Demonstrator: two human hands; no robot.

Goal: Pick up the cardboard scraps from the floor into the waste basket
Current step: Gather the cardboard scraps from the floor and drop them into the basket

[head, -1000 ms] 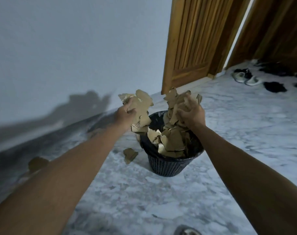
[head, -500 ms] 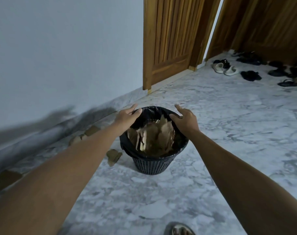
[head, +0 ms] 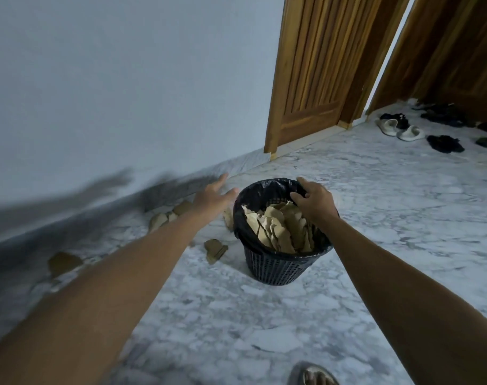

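A black mesh waste basket (head: 275, 269) with a black liner stands on the marble floor, full of brown cardboard scraps (head: 278, 229). My right hand (head: 313, 200) hovers over the basket's far rim, fingers spread, holding nothing. My left hand (head: 213, 194) is open, stretched out left of the basket above the floor. Loose scraps lie on the floor: one (head: 215, 250) just left of the basket, a few (head: 164, 216) by the skirting under my left forearm, one (head: 64, 262) further left, and one (head: 228, 218) against the basket's left side.
A white wall (head: 125, 93) runs along the left. A wooden door (head: 312, 70) stands at the back. Several shoes and sandals (head: 409, 132) lie at the far right. My sandalled foot (head: 313, 375) shows at the bottom edge.
Both hands dropped their handfuls of scraps into the basket and opened. The left hand has since moved left, away from the rim; the right stays over the basket.
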